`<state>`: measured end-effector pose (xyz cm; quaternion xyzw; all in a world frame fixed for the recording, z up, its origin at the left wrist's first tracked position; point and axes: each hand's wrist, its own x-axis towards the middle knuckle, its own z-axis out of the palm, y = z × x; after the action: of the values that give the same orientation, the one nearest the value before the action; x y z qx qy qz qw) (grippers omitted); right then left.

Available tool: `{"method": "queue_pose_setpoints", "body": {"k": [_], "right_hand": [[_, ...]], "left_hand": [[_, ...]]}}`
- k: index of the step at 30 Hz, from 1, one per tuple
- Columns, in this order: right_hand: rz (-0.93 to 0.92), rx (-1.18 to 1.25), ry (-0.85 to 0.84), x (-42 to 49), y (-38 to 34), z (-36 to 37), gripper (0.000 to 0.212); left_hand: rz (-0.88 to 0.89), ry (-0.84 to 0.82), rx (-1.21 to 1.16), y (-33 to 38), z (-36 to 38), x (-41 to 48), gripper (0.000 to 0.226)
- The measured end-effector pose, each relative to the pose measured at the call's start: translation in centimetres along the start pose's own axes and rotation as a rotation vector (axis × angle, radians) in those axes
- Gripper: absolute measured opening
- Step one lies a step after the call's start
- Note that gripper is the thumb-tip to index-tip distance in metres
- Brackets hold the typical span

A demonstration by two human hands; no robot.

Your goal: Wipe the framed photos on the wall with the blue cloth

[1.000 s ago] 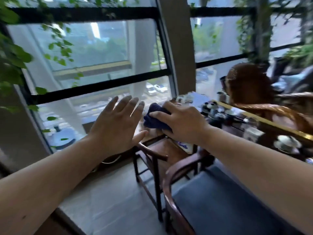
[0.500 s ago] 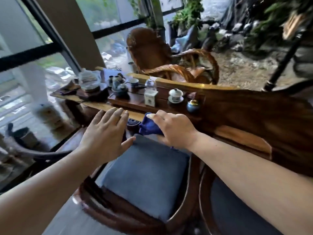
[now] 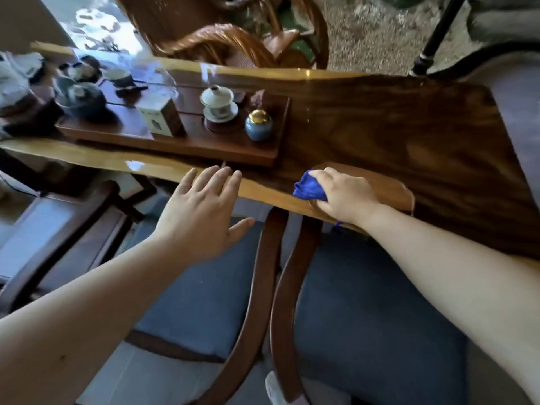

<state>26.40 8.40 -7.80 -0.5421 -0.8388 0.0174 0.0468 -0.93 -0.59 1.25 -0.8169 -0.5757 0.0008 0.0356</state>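
Note:
My right hand (image 3: 344, 197) is closed around a bunched blue cloth (image 3: 309, 188) and hovers over the near edge of a long polished wooden table (image 3: 409, 135). My left hand (image 3: 201, 211) is held out flat with fingers spread, holding nothing, above the seat of a chair just short of the table edge. No framed photos or wall are in view.
Two wooden chairs with blue-grey cushions (image 3: 204, 302) (image 3: 374, 317) stand side by side below my arms. A wooden tea tray (image 3: 181, 138) on the table carries a lidded cup (image 3: 217, 102), a small blue jar (image 3: 258, 127), a box (image 3: 162, 118) and teapots. A rattan chair (image 3: 233, 39) stands beyond.
My view has swung right and down, from the window to the table and chairs. Both hands kept their pose, the right still gripping the cloth, and now sit farther apart.

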Motion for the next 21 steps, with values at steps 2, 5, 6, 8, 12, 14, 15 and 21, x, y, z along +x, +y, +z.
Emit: {"method": "queue_pose_setpoints", "body": {"k": [2, 5, 6, 8, 12, 14, 15, 21], "right_hand": [[0.061, 0.007, -0.042, 0.3, 2.6, 2.1, 0.058], [0.124, -0.019, -0.089, 1.0, 5.4, 4.5, 0.059], [0.129, -0.03, -0.077, 1.3, 6.1, 5.2, 0.059], [0.15, -0.047, -0.082, 1.7, 7.3, 6.6, 0.059], [0.163, -0.058, -0.125, 1.4, 8.9, 9.5, 0.062], [0.187, -0.041, -0.193, 1.2, 9.2, 10.2, 0.072], [0.202, -0.042, -0.244, 1.1, 9.1, 9.9, 0.078], [0.004, -0.054, -0.181, 2.0, 4.7, 5.0, 0.085]], "left_hand": [[0.017, -0.016, -0.01, 0.7, 1.3, 1.0, 0.081], [0.034, -0.051, -0.013, 1.4, 2.9, 2.3, 0.081], [0.033, -0.056, -0.016, 1.6, 3.3, 2.6, 0.081], [0.033, -0.069, -0.024, 1.9, 4.2, 3.2, 0.081], [0.043, -0.088, -0.034, 2.4, 5.5, 3.6, 0.081], [0.045, -0.093, -0.027, 2.2, 5.7, 3.5, 0.081], [0.04, -0.095, -0.022, 2.1, 5.6, 3.4, 0.081], [-0.022, -0.085, 0.05, 0.1, 2.9, 1.7, 0.085]]}}
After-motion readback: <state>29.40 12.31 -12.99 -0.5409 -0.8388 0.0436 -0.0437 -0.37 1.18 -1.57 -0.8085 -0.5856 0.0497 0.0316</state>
